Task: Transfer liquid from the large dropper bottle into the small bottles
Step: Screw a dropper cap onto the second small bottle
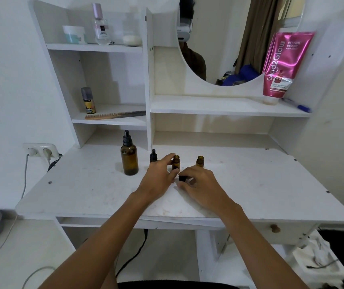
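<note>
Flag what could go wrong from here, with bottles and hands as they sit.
1. The right small bottle stands uncapped and unheld, just beyond the right hand. A knuckle bump could tip it.
2. The left hand pinches the open middle small bottle; it may tilt if the grip shifts.
3. The right hand pinches a black cap close to the desk. Set down loose, it might roll away.

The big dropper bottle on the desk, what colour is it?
The large glass dropper bottle is dark amber brown with a black dropper cap; head view.
</note>
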